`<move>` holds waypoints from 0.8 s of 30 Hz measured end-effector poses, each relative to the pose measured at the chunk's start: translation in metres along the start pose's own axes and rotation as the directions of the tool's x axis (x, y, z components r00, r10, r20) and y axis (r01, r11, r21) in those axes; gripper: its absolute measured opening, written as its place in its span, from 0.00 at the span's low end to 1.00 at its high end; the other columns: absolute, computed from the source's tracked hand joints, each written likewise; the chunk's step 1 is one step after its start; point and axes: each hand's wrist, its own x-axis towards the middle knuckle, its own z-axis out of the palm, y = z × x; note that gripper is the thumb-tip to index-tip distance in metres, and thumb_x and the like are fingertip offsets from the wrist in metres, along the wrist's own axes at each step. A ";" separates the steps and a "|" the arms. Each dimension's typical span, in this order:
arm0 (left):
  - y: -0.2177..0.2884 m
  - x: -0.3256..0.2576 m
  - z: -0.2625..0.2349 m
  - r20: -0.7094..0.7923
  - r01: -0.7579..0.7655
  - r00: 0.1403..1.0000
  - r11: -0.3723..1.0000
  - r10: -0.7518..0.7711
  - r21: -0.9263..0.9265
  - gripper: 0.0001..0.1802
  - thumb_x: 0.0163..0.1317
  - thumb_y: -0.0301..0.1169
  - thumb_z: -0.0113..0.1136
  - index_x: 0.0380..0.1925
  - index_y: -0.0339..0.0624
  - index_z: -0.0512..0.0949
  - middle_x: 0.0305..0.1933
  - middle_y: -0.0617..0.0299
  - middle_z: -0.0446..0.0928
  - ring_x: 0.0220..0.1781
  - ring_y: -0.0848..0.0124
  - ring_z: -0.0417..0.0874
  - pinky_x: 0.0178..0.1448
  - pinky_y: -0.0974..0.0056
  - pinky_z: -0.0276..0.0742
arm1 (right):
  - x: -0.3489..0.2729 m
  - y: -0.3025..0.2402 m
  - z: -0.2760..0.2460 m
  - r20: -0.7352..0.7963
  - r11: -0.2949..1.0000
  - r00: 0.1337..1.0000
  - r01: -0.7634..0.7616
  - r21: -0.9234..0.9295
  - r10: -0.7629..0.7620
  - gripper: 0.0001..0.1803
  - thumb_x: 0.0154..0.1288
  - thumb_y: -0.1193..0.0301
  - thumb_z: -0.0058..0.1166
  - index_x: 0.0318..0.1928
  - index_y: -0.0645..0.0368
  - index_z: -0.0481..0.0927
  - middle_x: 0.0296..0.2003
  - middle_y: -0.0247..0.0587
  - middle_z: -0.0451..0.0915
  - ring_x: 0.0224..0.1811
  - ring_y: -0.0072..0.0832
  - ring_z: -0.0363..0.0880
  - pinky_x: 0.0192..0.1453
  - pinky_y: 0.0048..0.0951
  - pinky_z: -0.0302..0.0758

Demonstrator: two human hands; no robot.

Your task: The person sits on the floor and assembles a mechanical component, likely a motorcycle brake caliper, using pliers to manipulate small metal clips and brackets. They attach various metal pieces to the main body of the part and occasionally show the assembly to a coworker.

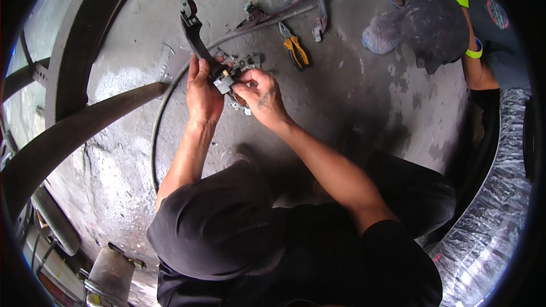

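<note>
My left hand (203,98) is closed around the lower part of a dark curved piece that looks like a car door handle (195,34); its far end points up and away. At its near end sits a small silver metal block (223,83). The fingers of my right hand (264,96) pinch together at the right side of this block; whether they hold anything smaller is hidden. Just beneath and behind both hands, several grey metal pieces (250,61) lie on the floor, partly covered by the hands.
Yellow-and-black-handled pliers (297,52) lie beyond my right hand. Similar maroon handle parts (322,14) rest farther off. A grey cable (161,125) curves across the concrete floor. Dark curved panels (85,131) stand at left. Another person (438,25) crouches at upper right, near plastic wrapping (500,193).
</note>
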 end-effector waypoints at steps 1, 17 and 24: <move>-0.002 0.000 -0.003 0.008 0.005 1.000 1.000 -0.005 0.008 0.17 0.83 0.37 0.46 0.65 0.45 0.68 0.51 0.55 0.81 0.54 0.57 0.84 0.61 0.48 0.81 | 0.001 0.000 0.000 0.025 0.997 1.000 -0.007 0.077 0.005 0.11 0.62 0.74 0.68 0.41 0.66 0.80 0.35 0.44 0.85 0.38 0.32 0.86 0.39 0.33 0.82; -0.004 0.004 -0.008 0.006 -0.011 1.000 0.999 0.011 -0.045 0.16 0.83 0.32 0.47 0.65 0.41 0.68 0.48 0.53 0.82 0.50 0.57 0.85 0.60 0.52 0.81 | -0.007 0.001 0.007 -0.085 0.999 0.996 -0.024 0.037 0.027 0.09 0.67 0.74 0.66 0.41 0.67 0.80 0.32 0.41 0.84 0.32 0.25 0.84 0.36 0.30 0.81; -0.007 0.003 -0.002 -0.010 0.007 1.000 1.000 -0.007 -0.027 0.20 0.83 0.32 0.46 0.70 0.40 0.65 0.48 0.53 0.82 0.49 0.57 0.85 0.60 0.52 0.81 | -0.001 0.015 -0.002 -0.052 0.985 0.986 0.155 -0.075 -0.159 0.08 0.70 0.75 0.64 0.44 0.66 0.81 0.33 0.37 0.84 0.32 0.20 0.83 0.36 0.24 0.79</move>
